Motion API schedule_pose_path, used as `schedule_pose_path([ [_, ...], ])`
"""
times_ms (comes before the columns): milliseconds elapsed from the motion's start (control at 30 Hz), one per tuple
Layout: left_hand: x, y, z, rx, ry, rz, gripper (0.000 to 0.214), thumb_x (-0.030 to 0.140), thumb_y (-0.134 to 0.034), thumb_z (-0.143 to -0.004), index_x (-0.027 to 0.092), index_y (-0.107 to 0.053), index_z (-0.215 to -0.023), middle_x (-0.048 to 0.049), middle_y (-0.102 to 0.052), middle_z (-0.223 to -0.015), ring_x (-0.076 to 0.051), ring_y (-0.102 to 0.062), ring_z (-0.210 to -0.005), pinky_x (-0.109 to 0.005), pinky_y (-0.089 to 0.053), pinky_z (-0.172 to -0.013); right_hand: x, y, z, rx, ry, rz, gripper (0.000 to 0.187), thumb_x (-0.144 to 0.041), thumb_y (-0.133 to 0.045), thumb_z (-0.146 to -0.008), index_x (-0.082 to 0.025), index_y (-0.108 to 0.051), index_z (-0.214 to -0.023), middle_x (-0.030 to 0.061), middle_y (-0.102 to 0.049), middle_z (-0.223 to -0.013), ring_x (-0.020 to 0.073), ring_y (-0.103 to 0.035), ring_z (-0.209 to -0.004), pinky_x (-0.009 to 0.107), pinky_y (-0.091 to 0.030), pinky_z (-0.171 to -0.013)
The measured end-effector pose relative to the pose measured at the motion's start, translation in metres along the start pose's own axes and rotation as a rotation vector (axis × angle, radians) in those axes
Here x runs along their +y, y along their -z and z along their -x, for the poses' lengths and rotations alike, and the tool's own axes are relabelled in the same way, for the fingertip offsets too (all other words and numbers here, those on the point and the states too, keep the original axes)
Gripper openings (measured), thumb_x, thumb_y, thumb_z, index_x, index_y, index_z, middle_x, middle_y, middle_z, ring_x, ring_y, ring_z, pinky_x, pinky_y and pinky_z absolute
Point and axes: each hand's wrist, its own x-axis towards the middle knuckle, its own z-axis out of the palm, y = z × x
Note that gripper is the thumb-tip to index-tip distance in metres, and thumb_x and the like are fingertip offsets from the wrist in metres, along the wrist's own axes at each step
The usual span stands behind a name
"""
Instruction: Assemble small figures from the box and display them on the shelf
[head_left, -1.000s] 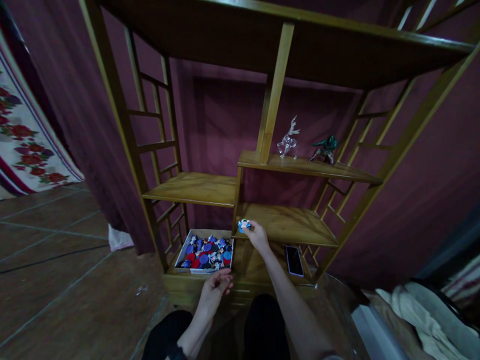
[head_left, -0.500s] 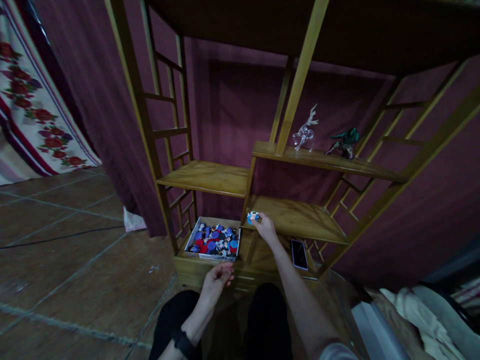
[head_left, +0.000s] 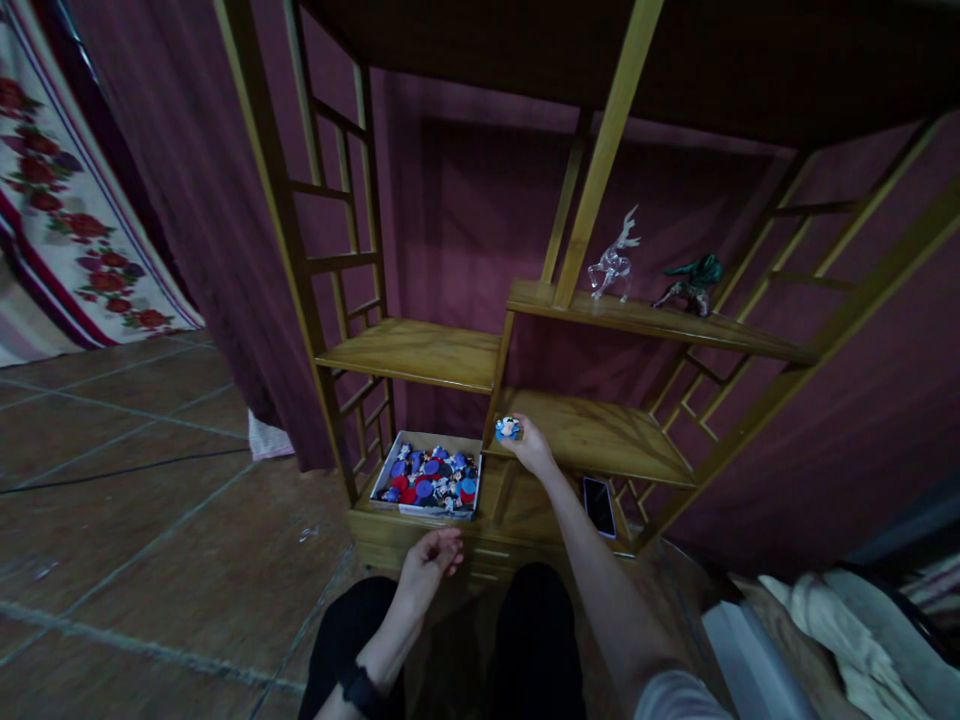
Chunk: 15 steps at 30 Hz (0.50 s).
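Observation:
My right hand pinches a small toy figurine, blue and white with a round blue base, at the left front of the lower right shelf. Its fingers are closed on one side of the toy. Lower and to the left, my left hand hovers before the cabinet's front, fingers loosely curled and apart, holding nothing that I can see. Just beyond it, a shallow cardboard box holds several similar figurines with blue, red and black round bases, lying jumbled together.
The wooden display rack has stepped shelves and lattice sides. A clear deer figurine and a dark green figure stand on the upper right shelf. A phone lies at the lower right. Drapes hang at left.
The figurine in my right hand has tipped slightly and shifted a little to the right. My left hand has moved slightly left. The box and shelf objects stay where they were.

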Motion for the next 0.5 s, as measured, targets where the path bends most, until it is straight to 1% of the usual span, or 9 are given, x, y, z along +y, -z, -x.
schedule_pose_path([
  [100, -0.002, 0.003, -0.001, -0.002, -0.006, -0.032, 0.035, 0.031, -0.075, -0.057, 0.014, -0.066, -0.086, -0.0046, -0.065, -0.073, -0.014, -0.058, -0.062, -0.023, -0.041, -0.056, 0.001, 0.000, -0.002, -0.008, 0.007, 0.060, 0.054, -0.025, -0.068, -0.063, -0.021, -0.054, -0.115, 0.0075, -0.065, -0.106, 0.0226, -0.060, -0.097, 0.039, -0.041, -0.090],
  [200, -0.003, 0.006, -0.003, -0.008, -0.113, -0.154, 0.026, 0.027, -0.072, -0.061, 0.015, -0.067, -0.083, -0.0035, -0.064, -0.068, -0.015, -0.057, -0.062, -0.024, -0.042, -0.058, 0.002, 0.001, -0.002, -0.019, 0.022, 0.084, 0.054, -0.026, -0.069, -0.063, -0.021, -0.054, -0.115, 0.0081, -0.065, -0.108, 0.0233, -0.059, -0.099, 0.039, -0.041, -0.091],
  [300, -0.001, 0.008, -0.004, -0.047, -0.284, -0.367, 0.019, 0.021, -0.071, -0.062, 0.020, -0.069, -0.080, -0.0054, -0.066, -0.078, -0.020, -0.060, -0.075, -0.027, -0.045, -0.071, 0.003, 0.001, -0.001, -0.025, 0.031, 0.094, 0.054, -0.028, -0.069, -0.063, -0.021, -0.055, -0.115, 0.0080, -0.064, -0.110, 0.0234, -0.058, -0.101, 0.039, -0.040, -0.092],
  [400, 0.004, 0.009, -0.003, -0.100, -0.419, -0.568, 0.019, 0.020, -0.068, -0.066, 0.025, -0.069, -0.085, -0.0072, -0.066, -0.092, -0.022, -0.061, -0.086, -0.028, -0.043, -0.083, 0.004, 0.001, -0.001, -0.027, 0.031, 0.118, 0.052, -0.029, -0.069, -0.064, -0.021, -0.055, -0.114, 0.0079, -0.064, -0.110, 0.0232, -0.058, -0.102, 0.039, -0.040, -0.093],
  [433, 0.006, 0.009, -0.002, -0.123, -0.458, -0.672, 0.020, 0.021, -0.065, -0.069, 0.026, -0.068, -0.089, -0.0079, -0.065, -0.098, -0.022, -0.061, -0.089, -0.029, -0.043, -0.085, 0.005, 0.002, -0.001, -0.029, 0.034, 0.133, 0.052, -0.029, -0.069, -0.065, -0.022, -0.054, -0.114, 0.0076, -0.064, -0.111, 0.0230, -0.058, -0.102, 0.039, -0.040, -0.093],
  [500, 0.009, 0.009, -0.002, -0.202, -0.523, -0.995, 0.025, 0.020, -0.054, -0.077, 0.025, -0.064, -0.100, -0.0091, -0.060, -0.111, -0.022, -0.059, -0.097, -0.032, -0.041, -0.090, 0.006, 0.002, -0.001, -0.040, 0.038, 0.170, 0.052, -0.030, -0.068, -0.066, -0.023, -0.053, -0.115, 0.0067, -0.063, -0.111, 0.0225, -0.058, -0.102, 0.038, -0.041, -0.093],
])
